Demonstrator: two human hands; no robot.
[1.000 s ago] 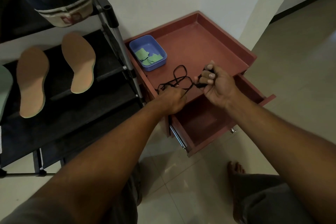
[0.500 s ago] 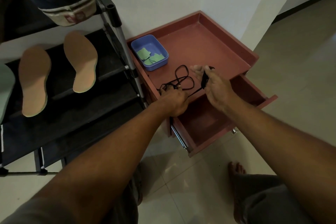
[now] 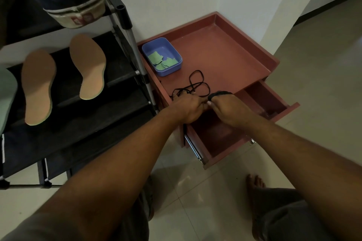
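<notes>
The left hand [image 3: 189, 108] pinches a thin black cord [image 3: 218, 94], and the right hand [image 3: 229, 110] has it wound round curled fingers; loose loops lie just beyond on the red-brown cabinet top [image 3: 225, 58], above its open drawer [image 3: 219, 139]

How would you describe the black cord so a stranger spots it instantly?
Find the red-brown cabinet in the wall corner, its drawer open. On its top, near the front edge, the left hand and right hand hold the black cord. Its thin loops differ from the blue tub of green scraps.
</notes>
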